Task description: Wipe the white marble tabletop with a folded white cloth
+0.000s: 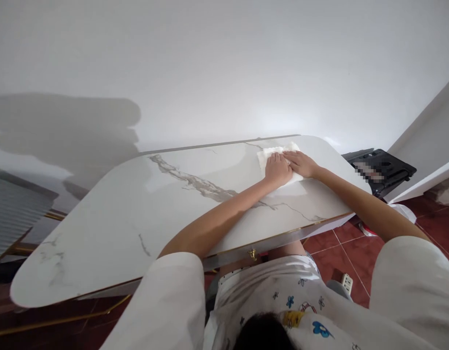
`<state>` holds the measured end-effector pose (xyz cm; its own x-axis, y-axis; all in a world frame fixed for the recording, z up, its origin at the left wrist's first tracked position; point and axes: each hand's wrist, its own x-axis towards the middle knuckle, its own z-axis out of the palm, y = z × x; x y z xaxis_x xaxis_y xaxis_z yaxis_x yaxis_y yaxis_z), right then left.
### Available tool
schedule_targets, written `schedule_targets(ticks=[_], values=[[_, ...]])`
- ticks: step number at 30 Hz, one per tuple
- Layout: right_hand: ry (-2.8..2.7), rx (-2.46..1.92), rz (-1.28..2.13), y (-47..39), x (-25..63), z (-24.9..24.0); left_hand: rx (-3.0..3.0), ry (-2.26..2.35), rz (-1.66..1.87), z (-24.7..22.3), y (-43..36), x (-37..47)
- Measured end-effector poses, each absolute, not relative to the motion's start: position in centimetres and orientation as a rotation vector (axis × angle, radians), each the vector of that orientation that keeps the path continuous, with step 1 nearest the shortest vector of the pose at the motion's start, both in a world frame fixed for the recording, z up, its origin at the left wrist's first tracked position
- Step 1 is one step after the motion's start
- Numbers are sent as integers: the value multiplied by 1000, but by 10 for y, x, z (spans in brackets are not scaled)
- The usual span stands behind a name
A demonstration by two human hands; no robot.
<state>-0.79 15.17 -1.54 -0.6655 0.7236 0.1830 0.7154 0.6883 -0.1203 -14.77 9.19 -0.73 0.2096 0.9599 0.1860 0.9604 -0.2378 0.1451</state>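
A crumpled white cloth (262, 160) lies on the right part of a white marble-patterned table (111, 218). My left hand (278, 170) presses down on the cloth with its fingers bent over it. Right beside it, my right hand (300, 164) bears on the cloth too, its fingertips reaching to the left hand's fingers. Both arms stretch forward over the tabletop. The cloth's middle is hidden under my hands.
A white wall (224, 73) rises behind the table's far edge. Right of the table is a black case (395, 167). A small brass knob (252, 253) sits on the near side. On the red tiled floor (355, 265) lies a white power strip (347, 283). A grey ribbed object (16, 214) stands left.
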Motion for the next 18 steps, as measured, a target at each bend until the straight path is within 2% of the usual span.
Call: schedule_targets(ticks=[12, 18], values=[[-2741, -906, 130, 22, 33, -9, -2484, -1755, -69, 19, -38, -122], [-2720, -916, 143, 11, 72, -9, -2525, -1667, -88, 14, -45, -88]])
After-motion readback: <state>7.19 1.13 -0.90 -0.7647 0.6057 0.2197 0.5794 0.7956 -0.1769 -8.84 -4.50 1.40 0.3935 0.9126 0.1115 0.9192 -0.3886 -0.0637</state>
